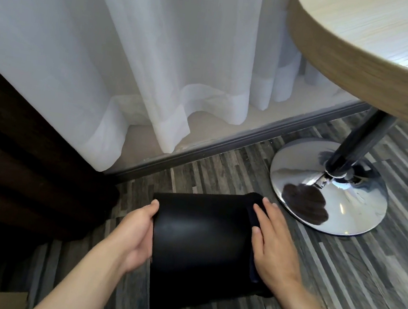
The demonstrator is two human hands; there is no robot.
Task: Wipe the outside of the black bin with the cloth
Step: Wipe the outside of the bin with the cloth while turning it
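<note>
Wiping is under way: the smooth, matte black plastic bin (199, 244) lies tipped on its side just above the grey striped wood-look floor (335, 295), steadied between both hands. The left hand (136, 234) cups the bin's left wall, fingers curled against it, open rather than clenched. The right hand (271, 245) lies flat, pressing a dark folded cloth (253, 221) against the right wall; the cloth is nearly the bin's colour, so its edges are hard to trace. By my reading, 1 side is being covered; next the bin needs turning so the cloth meets the unwiped curved wall, with steady pressure. A polished chrome pedestal base (330, 190) stands near.
</note>
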